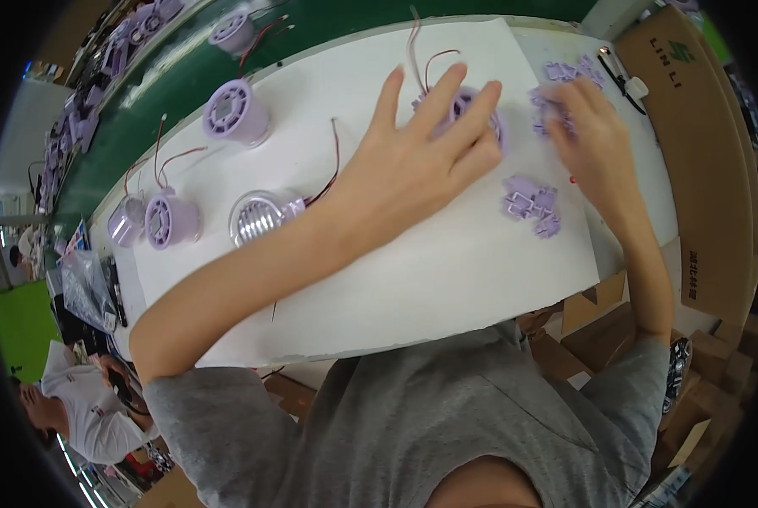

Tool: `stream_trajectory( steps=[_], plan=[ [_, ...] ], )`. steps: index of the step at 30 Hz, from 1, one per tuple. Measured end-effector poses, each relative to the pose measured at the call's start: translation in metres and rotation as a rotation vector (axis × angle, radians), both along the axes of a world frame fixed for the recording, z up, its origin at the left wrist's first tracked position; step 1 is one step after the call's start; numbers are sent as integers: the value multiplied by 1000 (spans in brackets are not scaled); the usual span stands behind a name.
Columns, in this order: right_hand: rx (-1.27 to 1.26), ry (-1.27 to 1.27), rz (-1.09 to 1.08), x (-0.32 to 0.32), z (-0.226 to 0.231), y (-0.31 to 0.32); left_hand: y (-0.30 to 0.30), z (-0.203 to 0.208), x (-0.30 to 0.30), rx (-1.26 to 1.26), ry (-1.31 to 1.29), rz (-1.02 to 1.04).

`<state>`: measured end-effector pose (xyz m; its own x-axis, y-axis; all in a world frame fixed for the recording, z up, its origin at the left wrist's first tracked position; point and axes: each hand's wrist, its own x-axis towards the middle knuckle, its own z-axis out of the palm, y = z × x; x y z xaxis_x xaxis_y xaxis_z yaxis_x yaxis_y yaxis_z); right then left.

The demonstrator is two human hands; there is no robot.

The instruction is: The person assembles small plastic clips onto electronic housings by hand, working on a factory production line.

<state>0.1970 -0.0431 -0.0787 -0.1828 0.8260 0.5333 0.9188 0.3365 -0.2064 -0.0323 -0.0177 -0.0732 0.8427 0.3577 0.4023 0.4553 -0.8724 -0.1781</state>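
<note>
My left hand (pixel 434 144) hovers over a lilac round fan housing (pixel 497 127) with thin wires, its fingers stretched and spread. Most of that housing is hidden beneath the fingers, and whether they touch it I cannot tell. At the right, my right hand (pixel 597 140) is over a group of small lilac plastic clips (pixel 542 114); motion blurs its fingertips, so a grip does not show. Closer to me, between the two forearms, lies another cluster of lilac clips (pixel 531 203). Beside my left forearm sits a round part with a shiny ribbed face (pixel 256 218), partly covered by the arm.
Lilac housings with wires stand at the left (pixel 171 222) and farther back (pixel 235 114), on a white sheet (pixel 413 279). Beyond runs a green surface (pixel 311 55) with another housing (pixel 232 34). A tall cardboard box (pixel 692 161) borders the right. A person (pixel 99 398) is at lower left.
</note>
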Motion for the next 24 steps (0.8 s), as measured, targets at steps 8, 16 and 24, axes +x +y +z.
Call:
stream_trajectory(
  steps=[8,16,24],
  plan=[
    [-24,-342,325,-13,-7,-5,-32,-9,-32,-471,-185,-7],
    [-406,108,461,-15,27,12,-19,26,-36,-699,-357,79],
    [-241,223,589,-56,8,51,44,18,-35,-590,-36,15]
  ],
)
